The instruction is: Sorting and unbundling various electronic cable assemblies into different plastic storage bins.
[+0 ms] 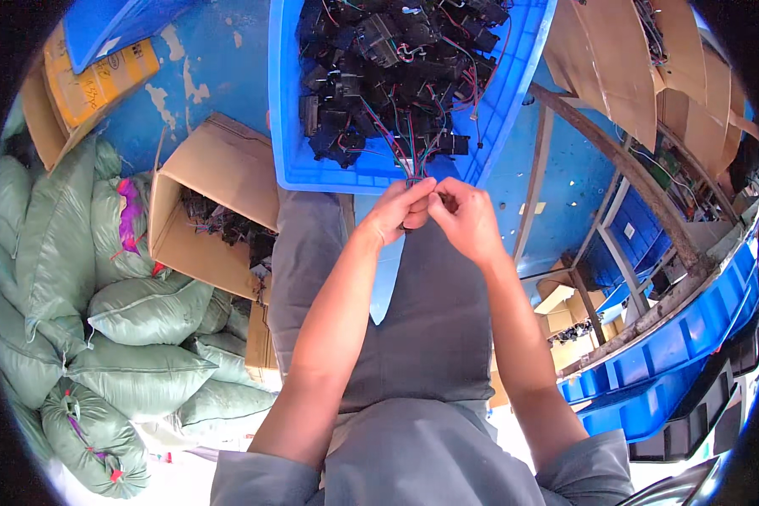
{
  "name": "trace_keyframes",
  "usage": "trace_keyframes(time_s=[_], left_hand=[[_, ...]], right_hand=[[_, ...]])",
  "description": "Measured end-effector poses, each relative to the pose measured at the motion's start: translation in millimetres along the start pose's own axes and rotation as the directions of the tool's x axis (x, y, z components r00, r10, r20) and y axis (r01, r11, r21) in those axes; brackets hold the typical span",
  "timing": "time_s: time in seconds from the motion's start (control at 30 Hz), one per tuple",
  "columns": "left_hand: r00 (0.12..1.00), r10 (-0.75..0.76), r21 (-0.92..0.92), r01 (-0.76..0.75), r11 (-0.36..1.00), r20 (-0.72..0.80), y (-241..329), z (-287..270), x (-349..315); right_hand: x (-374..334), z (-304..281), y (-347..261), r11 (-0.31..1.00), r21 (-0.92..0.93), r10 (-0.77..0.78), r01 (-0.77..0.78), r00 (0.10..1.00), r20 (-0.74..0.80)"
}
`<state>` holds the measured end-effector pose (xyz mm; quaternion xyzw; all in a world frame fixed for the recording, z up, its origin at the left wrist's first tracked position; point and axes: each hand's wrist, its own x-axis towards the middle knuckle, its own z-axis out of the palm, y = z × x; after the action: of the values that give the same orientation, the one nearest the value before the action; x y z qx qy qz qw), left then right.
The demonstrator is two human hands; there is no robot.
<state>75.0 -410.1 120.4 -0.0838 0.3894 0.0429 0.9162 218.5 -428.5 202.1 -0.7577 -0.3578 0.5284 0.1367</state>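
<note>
My left hand [396, 211] is closed around a bundle of thin coloured wires [411, 160] at the near edge of a blue plastic bin [337, 180]. The wires run up from my fingers toward the bin's contents. Beside it, almost touching, my right hand [468, 221] has its thumb and fingers pinched together; what they hold, if anything, is hidden. Inside the bin lies a heap of black plastic parts [379, 42] with red, green and other thin leads trailing from them.
Left of my legs, a tipped cardboard box [219, 169] holds more dark wired parts. Stuffed green sacks [143, 375] are piled at the far left. At the right are a metal frame [628, 240], blue bins [675, 358] and cardboard sheets [603, 63].
</note>
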Motion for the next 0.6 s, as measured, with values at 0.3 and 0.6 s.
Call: trace_keyframes(time_s=[0.3,0.6], left_hand=[[0.973,0.141,0.131,-0.118,0.984,-0.183,-1,29,2],[0.947,0.259,0.082,-0.248,0.965,-0.188,-10,20,27]], right_hand=[[-12,-3,-11,1.0,0.013,0.026,-0.026,1.0,0.008],[-40,-13,-36,0.994,0.091,0.069,-0.068,0.998,-0.011]])
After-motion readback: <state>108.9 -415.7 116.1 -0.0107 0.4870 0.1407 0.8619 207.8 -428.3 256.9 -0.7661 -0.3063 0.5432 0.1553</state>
